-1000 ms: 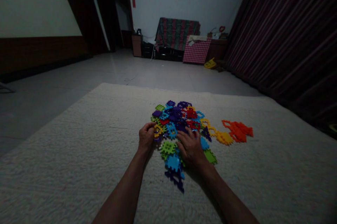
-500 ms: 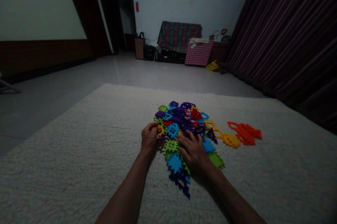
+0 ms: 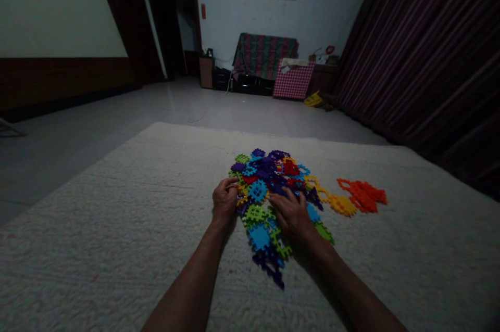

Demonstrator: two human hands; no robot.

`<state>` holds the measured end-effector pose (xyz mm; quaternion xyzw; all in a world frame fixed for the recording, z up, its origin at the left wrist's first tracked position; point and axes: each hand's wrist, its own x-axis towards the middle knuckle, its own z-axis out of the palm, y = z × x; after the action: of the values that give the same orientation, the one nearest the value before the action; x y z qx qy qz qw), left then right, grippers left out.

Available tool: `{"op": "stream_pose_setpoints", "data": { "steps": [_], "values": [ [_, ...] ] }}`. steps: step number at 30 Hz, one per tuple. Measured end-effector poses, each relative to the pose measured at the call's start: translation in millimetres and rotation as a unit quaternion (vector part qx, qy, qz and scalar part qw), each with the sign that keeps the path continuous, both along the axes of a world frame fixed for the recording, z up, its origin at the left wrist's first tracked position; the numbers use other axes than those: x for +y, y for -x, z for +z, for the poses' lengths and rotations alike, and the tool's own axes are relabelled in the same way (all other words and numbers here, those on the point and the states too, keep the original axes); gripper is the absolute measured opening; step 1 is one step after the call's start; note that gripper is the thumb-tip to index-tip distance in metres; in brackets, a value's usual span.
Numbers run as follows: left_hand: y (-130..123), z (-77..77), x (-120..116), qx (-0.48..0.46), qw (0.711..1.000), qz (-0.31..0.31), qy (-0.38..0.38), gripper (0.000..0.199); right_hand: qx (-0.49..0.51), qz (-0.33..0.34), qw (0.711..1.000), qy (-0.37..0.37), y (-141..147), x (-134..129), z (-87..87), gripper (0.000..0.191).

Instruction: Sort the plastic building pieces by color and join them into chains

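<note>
A heap of plastic interlocking building pieces (image 3: 264, 168) in purple, blue, green, red and yellow is spread on the pale mat. At the heap's left edge, my left hand (image 3: 224, 199) is closed with thumb and fingers on a yellow interlocking piece (image 3: 242, 194). Right beside that piece lies a blue one (image 3: 258, 191). My right hand (image 3: 292, 212) rests over the heap's right side, fingers apart and slightly bent, touching the pieces; what lies under the palm is hidden. Nearer to me are a green piece (image 3: 255, 213), a flat blue piece (image 3: 259, 237) and a dark purple one (image 3: 269, 264).
Orange pieces (image 3: 365, 195) lie in a separate cluster to the right, with yellow pieces (image 3: 341, 205) between them and the heap. The quilted mat (image 3: 117, 212) ends at a tiled floor (image 3: 179, 103). A dark curtain (image 3: 422, 61) hangs at right; cloth-covered furniture (image 3: 265, 56) stands at the far wall.
My left hand has shifted slightly right with the yellow piece. My right hand has moved a little right and up, and more of a green piece beside it now shows.
</note>
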<state>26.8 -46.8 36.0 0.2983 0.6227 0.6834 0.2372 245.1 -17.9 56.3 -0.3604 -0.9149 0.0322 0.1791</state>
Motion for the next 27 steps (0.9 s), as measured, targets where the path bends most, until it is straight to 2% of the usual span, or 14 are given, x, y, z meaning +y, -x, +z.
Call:
{"op": "stream_pose_setpoints", "data": {
  "steps": [6,11,13,19,23,27],
  "values": [
    [0,5.0,-1,-0.027,1.000,-0.005,-0.002,0.035,-0.096,-0.029,0.995,-0.014,26,15,20.6,0.033],
    [0,6.1,-1,-0.034,0.999,0.004,-0.011,0.032,-0.117,-0.034,0.992,0.021,35,31,22.4,0.043],
    [0,7.1,-1,-0.032,0.999,0.004,-0.013,0.031,-0.107,-0.036,0.993,0.033,34,36,20.7,0.044],
    [-1,4.0,1,-0.049,0.999,0.007,-0.015,0.030,-0.047,-0.001,0.999,0.024,28,39,15.4,0.027],
    [1,-6.0,5,-0.074,0.997,-0.001,-0.024,0.031,0.028,0.017,0.999,-0.016,23,36,7.2,0.023],
    [5,-11.5,8,-0.085,0.996,0.004,-0.039,0.030,0.089,-0.004,0.994,-0.066,18,36,4.4,0.024]
  ]
}}
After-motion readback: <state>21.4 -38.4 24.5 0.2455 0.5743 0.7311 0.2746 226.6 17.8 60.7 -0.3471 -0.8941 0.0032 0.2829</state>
